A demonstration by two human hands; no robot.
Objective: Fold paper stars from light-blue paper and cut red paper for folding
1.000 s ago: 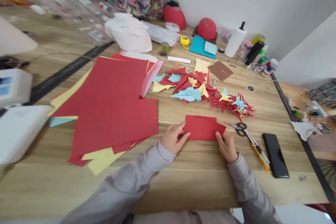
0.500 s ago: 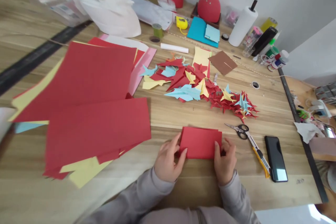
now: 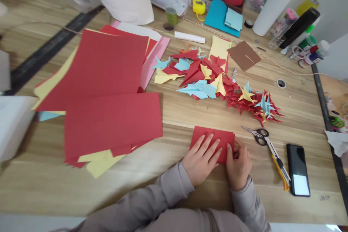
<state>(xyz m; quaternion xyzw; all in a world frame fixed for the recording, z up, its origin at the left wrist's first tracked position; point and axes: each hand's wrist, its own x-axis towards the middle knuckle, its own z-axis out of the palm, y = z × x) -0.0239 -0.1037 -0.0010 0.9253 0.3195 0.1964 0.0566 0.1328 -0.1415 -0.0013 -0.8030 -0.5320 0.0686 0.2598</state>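
A folded red sheet of paper (image 3: 214, 133) lies on the wooden table in front of me, its upper edges slightly out of line at the right. My left hand (image 3: 202, 159) rests flat on it with fingers stretched and a little apart. At the paper's right edge, my right hand (image 3: 238, 165) pinches the sheet between thumb and curled fingers. Close to the right hand are black-handled scissors (image 3: 257, 136) and a yellow utility knife (image 3: 278, 166). Beyond the sheet lies a heap of folded red, yellow and blue paper pieces (image 3: 198, 70).
Large red sheets (image 3: 114, 123), with yellow ones beneath, are stacked on the left. A phone (image 3: 298, 170) lies at the right. Along the back stand a yellow tape measure (image 3: 199, 6), teal paper (image 3: 217, 16), a white roll (image 3: 273, 7) and several bottles. A brown square (image 3: 244, 55) lies behind the heap.
My left hand has moved from the paper's left edge to lie flat across it. My right hand keeps its pinch at the right edge. The camera view has shifted.
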